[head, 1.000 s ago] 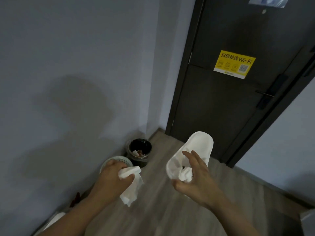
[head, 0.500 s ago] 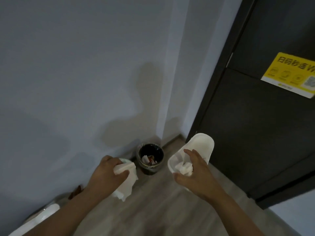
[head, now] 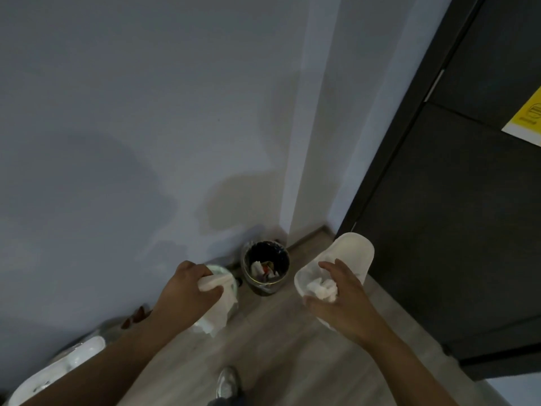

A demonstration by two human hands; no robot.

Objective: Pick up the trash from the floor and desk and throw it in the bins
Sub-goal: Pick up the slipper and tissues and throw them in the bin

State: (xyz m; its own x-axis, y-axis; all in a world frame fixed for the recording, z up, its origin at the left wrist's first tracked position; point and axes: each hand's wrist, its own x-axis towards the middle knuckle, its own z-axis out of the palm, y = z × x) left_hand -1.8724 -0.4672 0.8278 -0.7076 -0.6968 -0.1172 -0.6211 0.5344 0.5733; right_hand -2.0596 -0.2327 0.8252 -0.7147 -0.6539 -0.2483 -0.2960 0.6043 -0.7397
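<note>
Left hand [head: 187, 291] clutches a tissue [head: 216, 315], right hand [head: 344, 306] pinches a wad [head: 322, 288] against a white slipper [head: 351, 253], both held low near the bin [head: 265, 284], likely for dropping.

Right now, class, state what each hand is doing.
Left hand: grips a white paper tissue.
Right hand: holds a white slipper-shaped object and a crumpled white tissue.

A dark flat-panelled door [head: 468, 230] is standing shut in dim light, a yellow paper sticker [head: 527, 118] showing on its upper part. Left of the door, a pale blue-grey painted wall [head: 146, 112] is catching soft shadows. Below the door, grey wood-plank flooring [head: 278, 347] is running.
</note>
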